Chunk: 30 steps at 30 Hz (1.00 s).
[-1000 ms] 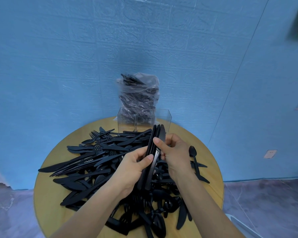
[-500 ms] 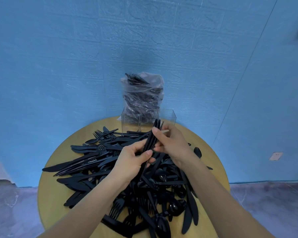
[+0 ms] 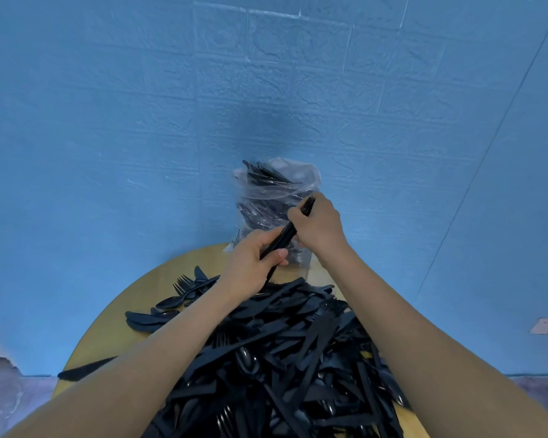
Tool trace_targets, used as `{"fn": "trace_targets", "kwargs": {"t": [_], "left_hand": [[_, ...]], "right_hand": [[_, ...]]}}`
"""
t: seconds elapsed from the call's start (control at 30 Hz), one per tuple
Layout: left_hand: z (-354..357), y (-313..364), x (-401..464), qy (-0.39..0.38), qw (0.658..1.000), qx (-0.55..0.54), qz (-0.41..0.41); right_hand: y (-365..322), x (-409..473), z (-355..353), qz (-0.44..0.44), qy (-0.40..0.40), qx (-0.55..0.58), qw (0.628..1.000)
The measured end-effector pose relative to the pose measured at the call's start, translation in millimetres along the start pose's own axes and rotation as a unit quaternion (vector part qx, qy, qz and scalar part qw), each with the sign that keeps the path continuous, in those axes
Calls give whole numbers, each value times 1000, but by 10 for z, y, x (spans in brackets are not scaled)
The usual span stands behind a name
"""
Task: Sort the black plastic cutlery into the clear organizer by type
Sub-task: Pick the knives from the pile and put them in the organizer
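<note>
— So where was the bundle of black cutlery [image 3: 286,238] you were sorting?

— Right between your hands, tilted, its upper end toward one o'clock, held above the far edge of the round wooden table [image 3: 114,314]. Your left hand [image 3: 253,267] gripped the lower end, thumb and fingers curled round it. Your right hand [image 3: 317,223] gripped the upper end, fingers wrapped about it, the black tips poking out above your knuckles. I could not tell which type of piece it was.

— And the clear organizer [image 3: 302,260]?

— Just behind your hands at twelve o'clock, mostly hidden by them; only a bit of its clear wall showed under your right wrist. Which compartment the bundle was over, I could not tell.

— What else was near?

— A clear plastic bag [image 3: 279,181] full of black cutlery stood behind the organizer, against the blue wall [image 3: 266,90]. The loose pile of forks, knives and spoons [image 3: 291,358] covered the table from six o'clock up toward your wrists, with a spoon [image 3: 171,301] and a fork [image 3: 181,283] lying out at ten o'clock.
</note>
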State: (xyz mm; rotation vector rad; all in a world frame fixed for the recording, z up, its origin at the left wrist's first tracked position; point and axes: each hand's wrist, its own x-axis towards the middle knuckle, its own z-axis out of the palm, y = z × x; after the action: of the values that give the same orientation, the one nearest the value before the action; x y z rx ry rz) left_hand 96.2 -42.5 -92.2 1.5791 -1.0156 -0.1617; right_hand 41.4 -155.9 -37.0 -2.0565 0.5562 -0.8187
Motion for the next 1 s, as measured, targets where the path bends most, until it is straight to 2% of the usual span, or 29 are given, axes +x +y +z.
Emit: {"fn": "trace_targets", "kwargs": {"t": [0.07, 0.17, 0.3, 0.4, 0.57, 0.7, 0.8, 0.87, 1.0], "left_hand": [[-16, -78, 172, -10, 1000, 19, 14], [-80, -184, 379, 8, 993, 109, 31], [-253, -457, 432, 95, 987, 127, -26], [-360, -739, 348, 110, 972, 203, -51], [-382, -926, 281, 90, 968, 230, -39], [-410, -950, 261, 96, 964, 246, -7], [-416, -967, 250, 101, 962, 254, 12], [-407, -962, 243, 106, 960, 257, 13], [-396, -896, 228, 99, 959, 265, -16]], "right_hand": [[40, 155, 45, -9, 26, 5, 1000], [126, 377, 111, -3, 70, 41, 997], [261, 637, 156, 0, 148, 82, 986], [360, 699, 269, -38, 169, 65, 983], [532, 640, 687, -71, 118, 49, 989], [650, 607, 899, -18, 74, 61, 995], [712, 627, 879, 29, 30, -7, 999], [708, 653, 830, 52, 15, -54, 997], [643, 652, 771, 92, -26, -64, 993]]}}
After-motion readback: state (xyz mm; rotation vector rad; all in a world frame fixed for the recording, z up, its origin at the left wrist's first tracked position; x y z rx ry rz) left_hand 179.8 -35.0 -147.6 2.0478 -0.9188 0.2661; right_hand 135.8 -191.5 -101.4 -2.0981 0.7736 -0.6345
